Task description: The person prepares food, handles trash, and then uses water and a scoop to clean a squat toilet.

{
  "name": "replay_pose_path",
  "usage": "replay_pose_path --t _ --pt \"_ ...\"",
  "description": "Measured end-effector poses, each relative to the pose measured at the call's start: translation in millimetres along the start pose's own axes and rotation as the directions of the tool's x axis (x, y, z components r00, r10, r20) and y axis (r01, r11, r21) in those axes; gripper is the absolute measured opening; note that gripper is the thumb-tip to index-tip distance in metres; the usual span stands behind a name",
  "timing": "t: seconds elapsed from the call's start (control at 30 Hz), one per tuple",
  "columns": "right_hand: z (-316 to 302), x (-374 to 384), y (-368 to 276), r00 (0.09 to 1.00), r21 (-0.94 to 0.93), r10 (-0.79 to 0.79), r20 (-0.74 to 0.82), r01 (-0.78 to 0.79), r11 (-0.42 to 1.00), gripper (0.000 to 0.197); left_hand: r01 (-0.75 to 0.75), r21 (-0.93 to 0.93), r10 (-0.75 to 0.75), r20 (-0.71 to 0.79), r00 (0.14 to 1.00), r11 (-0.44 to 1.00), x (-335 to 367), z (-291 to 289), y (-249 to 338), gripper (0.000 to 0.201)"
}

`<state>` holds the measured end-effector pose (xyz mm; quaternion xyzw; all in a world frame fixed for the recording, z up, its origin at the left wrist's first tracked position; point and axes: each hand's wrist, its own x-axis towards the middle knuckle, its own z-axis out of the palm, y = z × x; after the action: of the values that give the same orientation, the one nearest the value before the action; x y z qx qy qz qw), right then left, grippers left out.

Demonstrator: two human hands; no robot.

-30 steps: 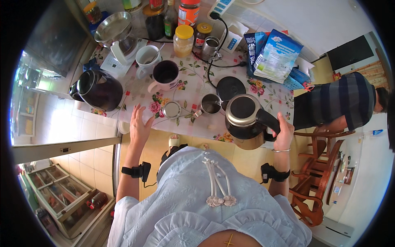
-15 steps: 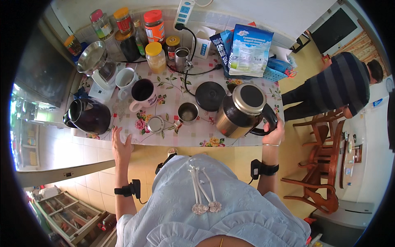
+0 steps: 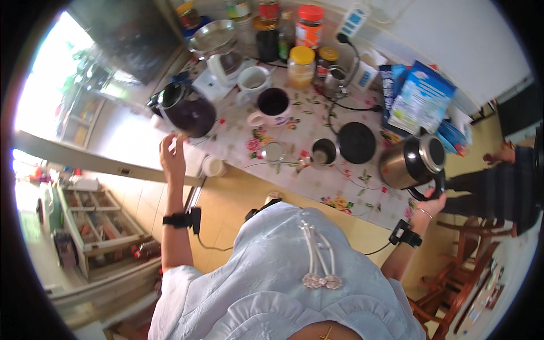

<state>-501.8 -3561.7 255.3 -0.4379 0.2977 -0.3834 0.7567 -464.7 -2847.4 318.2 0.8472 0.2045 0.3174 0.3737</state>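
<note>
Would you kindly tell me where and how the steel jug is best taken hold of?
Probably by the black handle of the steel jug, coming from the person's right: it juts from the body's lower right in the picture, where the right hand grips it, with the spout on the far side.

The person wears a pale blue blouse (image 3: 255, 266) of lightly patterned cloth, with loose sleeves (image 3: 177, 286) that leave the forearms bare and a gathered ruffle (image 3: 277, 301) across the chest. Whitish cords (image 3: 315, 249) hang down its front, ending in round, flower-like rosettes (image 3: 322, 281). A black strap (image 3: 176, 220) with a boxy black module circles each forearm, a thin dark cable (image 3: 212, 246) trailing from it. A silvery bangle (image 3: 424, 213) rings the right wrist; a gold cross pendant (image 3: 326, 333) shows at the neckline.
</note>
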Motion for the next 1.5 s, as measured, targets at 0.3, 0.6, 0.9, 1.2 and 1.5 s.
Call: replay_pose_path --t 0.3,0.6,0.9,1.2,1.5 --pt "25 -14 -4 0.997 -0.046 0.034 -0.064 -0.037 0.998 0.025 0.213 -0.285 -0.286 -0.246 0.926 0.935 96 6 -76 0.05" --pt "-96 13 16 0.917 0.058 0.344 -0.203 -0.34 0.939 0.041 0.394 -0.51 -0.396 0.11 0.912 0.765 207 21 -170 0.063" --pt "-107 -53 21 0.892 -0.123 0.396 -0.217 -0.427 0.896 0.03 0.262 -0.642 -0.126 0.25 0.96 0.72 126 14 -112 0.046" --pt "-71 -82 36 0.854 -0.124 0.481 -0.197 -0.509 0.852 0.024 0.207 -0.645 -0.267 0.005 0.964 0.736 55 8 -38 0.034" --pt "-33 -120 27 0.903 -0.244 0.425 -0.055 -0.425 0.871 0.02 0.3 -0.471 -0.19 0.266 0.945 0.829 44 -10 83 0.03"
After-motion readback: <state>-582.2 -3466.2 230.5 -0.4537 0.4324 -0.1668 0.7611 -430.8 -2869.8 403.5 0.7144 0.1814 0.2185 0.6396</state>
